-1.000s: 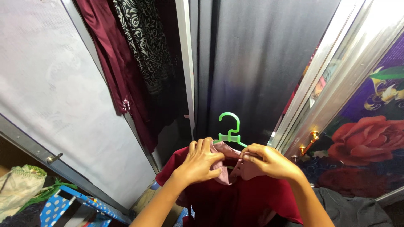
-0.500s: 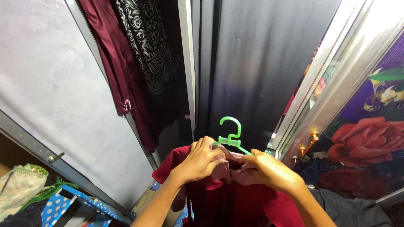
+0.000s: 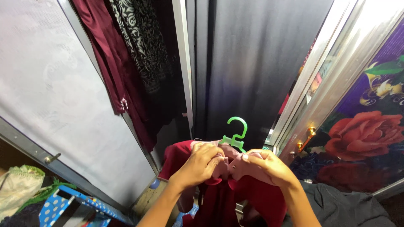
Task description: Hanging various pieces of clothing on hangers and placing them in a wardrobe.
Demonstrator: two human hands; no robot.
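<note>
1. The left hand is closed in a pinch on the pink collar of a dark red garment, fingers curled over the fabric just left of the neck opening.
2. The right hand is likewise pinched on the same pink collar from the right side, its thumb and fingertips meeting the cloth close to the left hand; the two hands nearly touch at the middle.
3. The dark red garment sits low in the middle of the scene, near the person, draped over a green plastic hanger and falling below both hands out of the frame.
4. The green plastic hanger's hook rises free just above and beyond the hands, against a dark grey panel; its arms are hidden under the collar.
5. Far left, a maroon dress and a black-and-white patterned garment hang inside an open wardrobe, beside a pale sliding door with a small metal knob.
6. To the right stands a mirrored door edge with a gold handle, and beyond it a panel printed with a large red rose.
7. Near left, at the bottom corner, lies a blue bag with white polka dots next to pale cloth with green trim.
8. Near right, dark grey fabric lies crumpled below the rose panel.
</note>
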